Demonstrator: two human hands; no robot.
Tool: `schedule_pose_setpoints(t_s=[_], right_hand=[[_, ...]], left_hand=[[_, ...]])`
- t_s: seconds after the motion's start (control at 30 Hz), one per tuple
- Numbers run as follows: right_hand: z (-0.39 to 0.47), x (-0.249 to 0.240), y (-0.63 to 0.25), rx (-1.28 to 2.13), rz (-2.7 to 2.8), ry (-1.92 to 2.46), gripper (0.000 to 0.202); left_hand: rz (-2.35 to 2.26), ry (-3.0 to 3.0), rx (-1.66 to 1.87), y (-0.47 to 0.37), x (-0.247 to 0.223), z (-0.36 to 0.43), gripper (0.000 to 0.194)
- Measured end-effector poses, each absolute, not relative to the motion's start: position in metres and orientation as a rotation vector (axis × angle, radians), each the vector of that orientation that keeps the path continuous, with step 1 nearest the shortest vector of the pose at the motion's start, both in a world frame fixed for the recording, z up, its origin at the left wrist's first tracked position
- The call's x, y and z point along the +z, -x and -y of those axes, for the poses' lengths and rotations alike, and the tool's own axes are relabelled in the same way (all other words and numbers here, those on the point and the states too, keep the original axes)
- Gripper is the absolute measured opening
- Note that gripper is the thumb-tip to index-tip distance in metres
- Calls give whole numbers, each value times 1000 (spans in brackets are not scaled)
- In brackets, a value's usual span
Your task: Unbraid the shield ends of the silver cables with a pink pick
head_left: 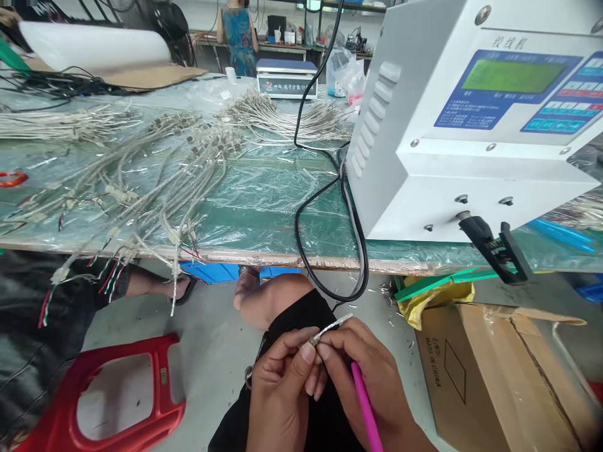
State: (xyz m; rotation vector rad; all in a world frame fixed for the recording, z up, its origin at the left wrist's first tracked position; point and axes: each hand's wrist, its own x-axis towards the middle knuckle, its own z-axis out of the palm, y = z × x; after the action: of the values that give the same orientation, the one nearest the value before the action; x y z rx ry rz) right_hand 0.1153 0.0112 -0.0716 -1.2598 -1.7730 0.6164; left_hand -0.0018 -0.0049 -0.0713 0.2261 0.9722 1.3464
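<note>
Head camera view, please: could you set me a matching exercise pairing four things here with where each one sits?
Things:
1. white machine
2. cardboard box
3. red stool
4. short cable end

Places:
A. floor, lower left
B. pinched between left hand and right hand
C. on the bench, right side
D. floor, under the machine

Pairs: 1-C, 2-D, 3-A, 4-B
</note>
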Motion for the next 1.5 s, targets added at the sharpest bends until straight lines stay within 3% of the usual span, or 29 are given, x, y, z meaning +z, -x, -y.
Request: schedule_pose_setpoints(t_s=[0.2, 0.57, 0.8, 1.03, 1.23, 1.5], right_hand=[[-10, -66, -121, 1163, 1619, 1369, 18], [-13, -49, -143, 1381, 1662, 1413, 24], [-38, -47, -142, 1267, 1536, 1382, 33], [-44, -57, -124, 1659, 1449, 1199, 17], [-41, -69, -124, 1783, 1365, 1204, 22], [1, -80, -134, 1863, 1407, 1400, 17]], left_hand=[[-868, -173, 1270, 7, -79, 3, 18], [-1060, -315, 1439, 16, -72, -2, 21], [-1025, -382, 1376, 19, -73, -6, 20], [-1095, -479, 1324, 20, -73, -8, 26], [-1229, -615, 1209, 21, -79, -9, 27], [-1028, -221, 1634, 44, -81, -23, 35]])
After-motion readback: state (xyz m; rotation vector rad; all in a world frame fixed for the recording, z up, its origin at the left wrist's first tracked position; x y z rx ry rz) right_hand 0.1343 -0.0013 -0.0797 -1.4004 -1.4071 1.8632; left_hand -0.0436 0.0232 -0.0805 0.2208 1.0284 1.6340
